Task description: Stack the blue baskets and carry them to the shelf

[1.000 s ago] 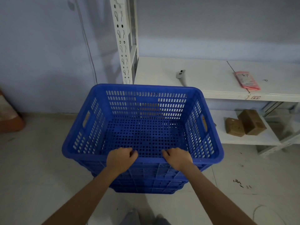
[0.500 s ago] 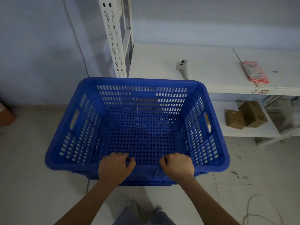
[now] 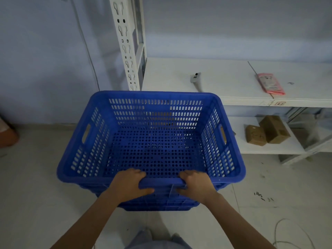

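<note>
A nested stack of blue perforated baskets (image 3: 100, 141) hangs in front of me above the floor, its top basket empty. My left hand (image 3: 128, 186) and my right hand (image 3: 196, 186) both grip the near rim, fingers curled over the edge. The lower baskets show only as rims under the top one. The white shelf (image 3: 224, 81) stands just beyond the stack's far rim, its upright post (image 3: 125, 42) at the left.
On the shelf top lie a grey handheld device (image 3: 196, 80) and a pink packet (image 3: 270, 83). Two brown cardboard boxes (image 3: 265, 130) sit on the lower shelf board. An orange object (image 3: 7, 135) is at the left wall. A cable (image 3: 291, 236) loops on the floor, right.
The view has closed in on the shelf, and the basket stack now sits slightly right of where it was half a second ago. Both hands keep their grip on the near rim.
</note>
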Demonstrator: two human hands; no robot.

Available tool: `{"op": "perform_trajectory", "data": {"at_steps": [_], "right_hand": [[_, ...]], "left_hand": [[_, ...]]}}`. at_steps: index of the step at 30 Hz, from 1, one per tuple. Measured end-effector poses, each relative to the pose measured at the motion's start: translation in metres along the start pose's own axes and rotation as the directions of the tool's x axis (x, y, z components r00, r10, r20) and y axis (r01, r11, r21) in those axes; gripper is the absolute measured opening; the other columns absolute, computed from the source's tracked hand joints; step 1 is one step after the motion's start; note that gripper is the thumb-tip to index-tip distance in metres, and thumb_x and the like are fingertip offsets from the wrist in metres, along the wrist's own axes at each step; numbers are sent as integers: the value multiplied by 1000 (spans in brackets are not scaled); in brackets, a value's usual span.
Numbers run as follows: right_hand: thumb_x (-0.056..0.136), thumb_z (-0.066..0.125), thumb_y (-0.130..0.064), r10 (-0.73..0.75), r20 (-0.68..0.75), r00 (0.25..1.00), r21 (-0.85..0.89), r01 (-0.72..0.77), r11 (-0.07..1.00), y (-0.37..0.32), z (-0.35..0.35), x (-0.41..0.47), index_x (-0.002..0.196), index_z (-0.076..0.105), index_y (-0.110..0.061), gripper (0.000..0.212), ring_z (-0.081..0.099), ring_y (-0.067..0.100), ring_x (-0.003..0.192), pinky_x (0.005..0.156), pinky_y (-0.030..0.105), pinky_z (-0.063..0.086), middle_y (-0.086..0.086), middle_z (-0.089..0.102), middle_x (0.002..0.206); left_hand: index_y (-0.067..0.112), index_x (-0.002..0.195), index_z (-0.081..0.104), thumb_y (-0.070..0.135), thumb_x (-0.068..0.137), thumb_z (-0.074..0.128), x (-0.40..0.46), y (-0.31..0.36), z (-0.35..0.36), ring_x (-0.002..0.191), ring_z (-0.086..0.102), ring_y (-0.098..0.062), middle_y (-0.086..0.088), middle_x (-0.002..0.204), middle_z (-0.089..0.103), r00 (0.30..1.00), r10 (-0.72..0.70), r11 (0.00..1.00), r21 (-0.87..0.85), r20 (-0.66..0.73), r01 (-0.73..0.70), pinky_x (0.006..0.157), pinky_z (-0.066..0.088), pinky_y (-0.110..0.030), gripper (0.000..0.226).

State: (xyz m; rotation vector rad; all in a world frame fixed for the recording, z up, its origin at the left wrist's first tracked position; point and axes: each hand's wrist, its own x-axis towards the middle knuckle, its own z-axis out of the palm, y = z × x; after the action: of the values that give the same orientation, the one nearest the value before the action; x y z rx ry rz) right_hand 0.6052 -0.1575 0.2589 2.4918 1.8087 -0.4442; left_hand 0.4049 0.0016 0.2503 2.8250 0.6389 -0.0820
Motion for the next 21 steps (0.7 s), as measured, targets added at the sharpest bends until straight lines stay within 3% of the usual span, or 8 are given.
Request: {"op": "perform_trajectory", "data": {"at_steps": [2,3,5,7,11,17,19,21], "right_hand": [[35,81,-50,50,-56,997,-43,-52,998,-2,9,8,50,33,-30,54,32,7,27,40,16,-4,-7,39,36],[27,84,-48,57,-83,995,-27,-59,998,-5,11,11,51,28,-28,64,25,8,27,39,17,-5,-6,35,34],[21,85,-48,84,-111,990,21,-82,996,-9,13,13,51,25,-26,70,29,9,23,36,14,4,-6,39,31],[20,85,-49,94,-101,990,53,-89,995,-10,12,14,44,31,-26,63,38,9,23,34,15,14,-6,43,32],[22,88,-51,85,-124,989,14,-84,996,-5,20,17,41,53,-23,48,42,11,26,30,14,28,-5,46,35],[26,86,-44,46,-117,992,-1,-46,999,-8,12,15,41,38,-25,54,40,11,26,38,16,15,-5,43,34],[27,83,-45,12,-37,999,58,-10,998,-6,13,14,50,27,-25,64,38,9,26,37,15,3,-7,38,34],[32,80,-48,-61,-12,998,37,61,997,-6,6,13,56,26,-27,63,31,8,30,42,17,-9,-10,25,42]], "left_hand": [[27,91,53,73,82,36,4,4,-4,95,59,-13,6,90,57,997,-11,999,45,72,8,70,43,-24,50],[27,85,53,62,84,51,7,8,-6,89,62,-12,5,85,60,998,10,995,97,57,-16,64,42,-23,35],[31,59,54,57,57,80,11,10,-4,54,60,-5,10,55,56,999,51,971,234,13,-53,43,28,-18,37],[30,44,54,53,32,90,15,3,8,35,50,-3,14,40,49,1000,4,974,226,1,-4,36,15,-15,44],[28,45,58,49,27,92,16,0,21,34,51,-7,12,41,51,1000,-14,981,193,-4,14,34,19,-13,45],[30,50,53,50,38,89,17,2,10,40,53,-5,13,47,54,1000,13,986,165,15,-16,38,11,-11,43],[30,71,51,64,62,73,14,6,-7,68,58,-8,10,74,59,988,28,995,90,153,-42,48,29,-19,41],[26,87,55,83,63,53,22,2,-34,89,56,-14,5,94,58,881,-29,979,-165,473,120,71,45,-25,62]]}}
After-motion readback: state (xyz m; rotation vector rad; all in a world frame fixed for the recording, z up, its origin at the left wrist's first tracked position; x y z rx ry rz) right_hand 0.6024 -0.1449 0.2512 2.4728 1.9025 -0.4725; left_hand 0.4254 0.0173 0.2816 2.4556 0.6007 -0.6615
